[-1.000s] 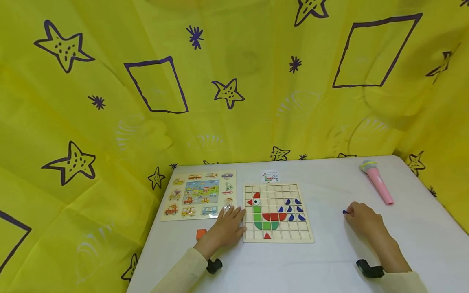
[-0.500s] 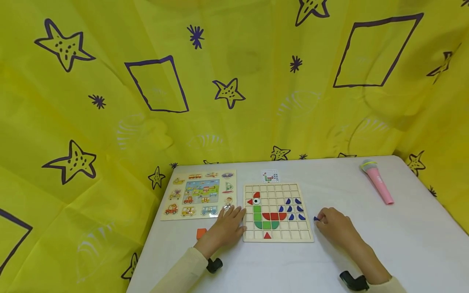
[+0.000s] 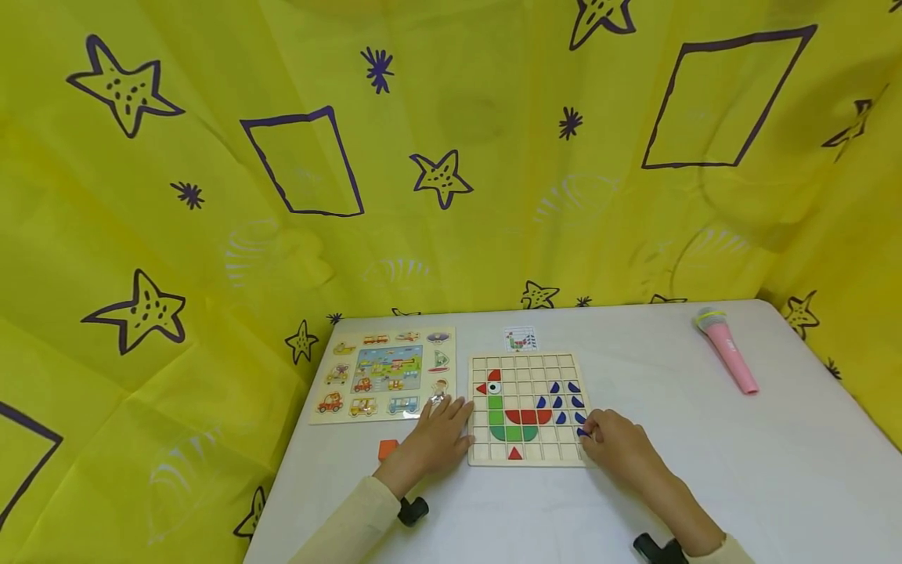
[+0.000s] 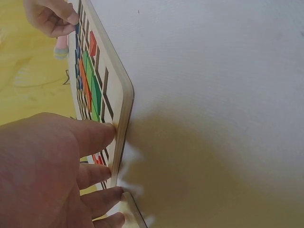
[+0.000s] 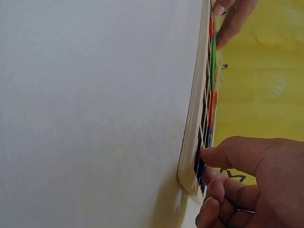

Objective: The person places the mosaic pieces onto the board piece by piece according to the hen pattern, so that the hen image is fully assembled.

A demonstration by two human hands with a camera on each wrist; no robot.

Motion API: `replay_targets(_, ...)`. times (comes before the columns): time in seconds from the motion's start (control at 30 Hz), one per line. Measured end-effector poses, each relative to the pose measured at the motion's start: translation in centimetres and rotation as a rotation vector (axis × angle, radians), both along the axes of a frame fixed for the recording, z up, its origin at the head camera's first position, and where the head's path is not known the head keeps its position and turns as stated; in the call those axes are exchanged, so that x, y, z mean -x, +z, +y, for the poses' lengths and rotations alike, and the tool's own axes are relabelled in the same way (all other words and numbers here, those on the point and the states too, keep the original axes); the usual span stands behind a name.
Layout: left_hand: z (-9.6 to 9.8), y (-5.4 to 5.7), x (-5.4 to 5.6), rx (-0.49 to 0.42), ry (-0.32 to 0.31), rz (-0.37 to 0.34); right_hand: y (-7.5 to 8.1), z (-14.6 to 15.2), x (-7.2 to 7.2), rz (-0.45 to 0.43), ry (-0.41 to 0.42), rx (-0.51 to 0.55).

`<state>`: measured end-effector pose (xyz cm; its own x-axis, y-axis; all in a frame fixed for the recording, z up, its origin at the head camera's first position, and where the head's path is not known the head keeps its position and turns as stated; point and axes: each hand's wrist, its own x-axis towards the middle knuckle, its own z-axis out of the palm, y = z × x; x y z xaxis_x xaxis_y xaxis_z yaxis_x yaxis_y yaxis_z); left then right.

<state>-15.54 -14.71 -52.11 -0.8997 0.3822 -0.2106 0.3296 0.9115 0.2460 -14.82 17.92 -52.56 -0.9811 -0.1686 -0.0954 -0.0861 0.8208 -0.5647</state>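
A wooden grid board lies mid-table, with coloured pieces in its cells forming a bird. A red quarter-round piece, a white eye piece and a small red triangle shape the head. Green pieces, red pieces and several blue pieces make the rest. A red triangle sits at the bottom. My left hand rests its straight fingertips against the board's left edge. At the board's right edge, my right hand pinches a blue curved piece over a lower-right cell.
Left of the board lies a vehicle picture puzzle. An orange block is beside my left wrist. A small pattern card showing the bird lies behind the grid board. A pink microphone lies at the right. Yellow cloth hangs behind the table.
My right hand has moved left across the table, carrying the blue piece to the board's lower-right cells. The left hand has stayed at the board's left edge.
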Motion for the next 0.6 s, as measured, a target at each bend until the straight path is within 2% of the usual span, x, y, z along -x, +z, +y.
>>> replay_targets(0.6, 0.05, -0.20, -0.03, 0.000, 0.001, 0.007, 0.67, 0.36, 0.15, 0.004, 0.025, -0.016)
